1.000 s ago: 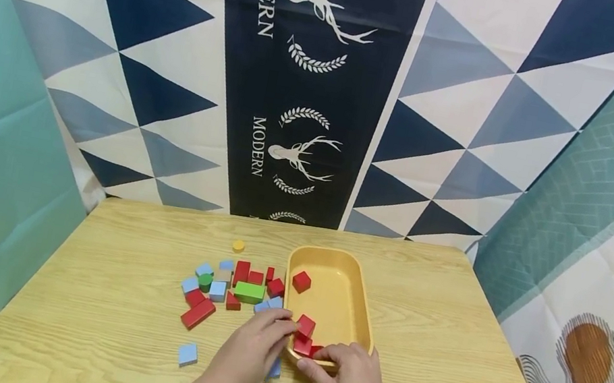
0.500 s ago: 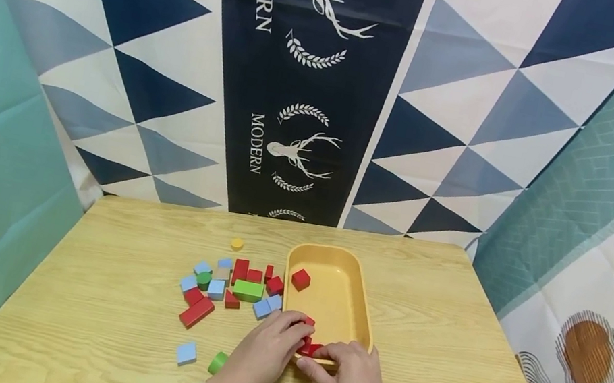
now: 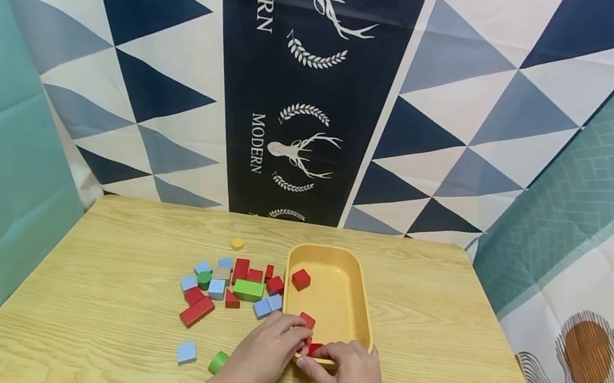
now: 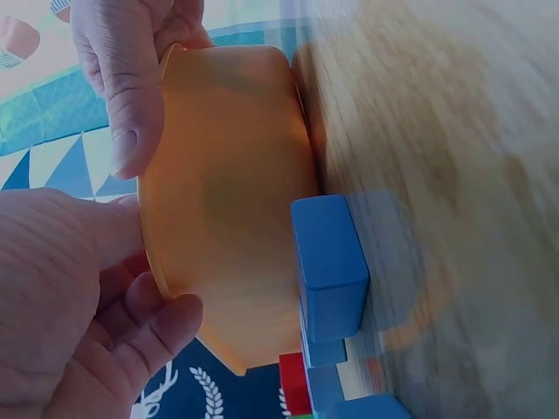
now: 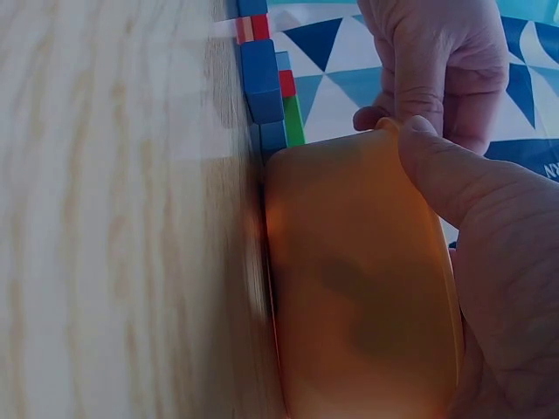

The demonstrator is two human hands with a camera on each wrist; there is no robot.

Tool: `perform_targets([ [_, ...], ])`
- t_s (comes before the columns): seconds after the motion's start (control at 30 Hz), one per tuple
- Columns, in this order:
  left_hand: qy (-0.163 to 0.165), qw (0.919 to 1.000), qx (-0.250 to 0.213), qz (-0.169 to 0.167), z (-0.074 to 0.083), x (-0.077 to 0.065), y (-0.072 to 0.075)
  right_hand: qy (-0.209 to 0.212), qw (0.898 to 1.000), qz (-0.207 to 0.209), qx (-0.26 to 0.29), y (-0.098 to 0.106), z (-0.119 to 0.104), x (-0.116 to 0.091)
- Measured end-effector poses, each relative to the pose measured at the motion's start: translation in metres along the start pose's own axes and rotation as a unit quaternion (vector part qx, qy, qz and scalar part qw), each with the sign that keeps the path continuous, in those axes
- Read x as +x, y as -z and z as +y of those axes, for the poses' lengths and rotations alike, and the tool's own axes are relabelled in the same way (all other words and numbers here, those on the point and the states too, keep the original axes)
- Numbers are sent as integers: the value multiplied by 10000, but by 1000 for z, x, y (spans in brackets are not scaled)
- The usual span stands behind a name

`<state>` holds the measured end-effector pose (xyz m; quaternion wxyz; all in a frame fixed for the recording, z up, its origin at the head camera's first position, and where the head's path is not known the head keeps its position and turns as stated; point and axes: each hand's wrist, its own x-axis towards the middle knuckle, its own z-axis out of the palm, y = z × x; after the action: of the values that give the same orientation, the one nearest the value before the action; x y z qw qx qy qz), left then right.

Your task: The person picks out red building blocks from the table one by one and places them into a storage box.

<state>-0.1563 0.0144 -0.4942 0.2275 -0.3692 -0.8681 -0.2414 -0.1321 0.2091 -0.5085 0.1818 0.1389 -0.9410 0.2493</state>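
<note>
A yellow tray [image 3: 334, 296] stands on the table. Several red blocks sit at its near end, one red cube [image 3: 307, 320] showing just past the fingers of my left hand [image 3: 262, 355]. That hand reaches over the near-left corner, its curled fingertips pinching a red block mostly hidden behind them. My right hand [image 3: 350, 380] grips the near rim, thumb outside and fingers inside, beside a red block [image 3: 314, 349]. Another red cube [image 3: 301, 279] lies farther up the tray. In the left wrist view the tray's side wall [image 4: 231, 183] hides most of the contents.
Left of the tray lies a cluster of blocks, with a green block [image 3: 248, 291], a red block [image 3: 196, 312] and a blue block [image 3: 216, 289] among them. A blue block [image 3: 187, 352] and a green cylinder [image 3: 218, 362] lie nearer. A yellow disc [image 3: 237, 244] sits toward the back.
My left hand has shifted slightly right and down over the red blocks at the tray's corner, uncovering the green cylinder. My right hand stays at the rim.
</note>
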Motion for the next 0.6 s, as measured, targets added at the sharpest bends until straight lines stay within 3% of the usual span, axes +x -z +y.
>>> perform_targets([
  [0.33,273,9963,351,-732,9,-12,16,-36,10000,-8,-69,0,-1,0],
  [0.47,765,9929,358,-835,4,-19,29,60,9999,88,-72,-1,1,0],
  [0.6,1446,9862,591,-554,-15,-26,42,38,9999,70,-94,-1,0,0],
])
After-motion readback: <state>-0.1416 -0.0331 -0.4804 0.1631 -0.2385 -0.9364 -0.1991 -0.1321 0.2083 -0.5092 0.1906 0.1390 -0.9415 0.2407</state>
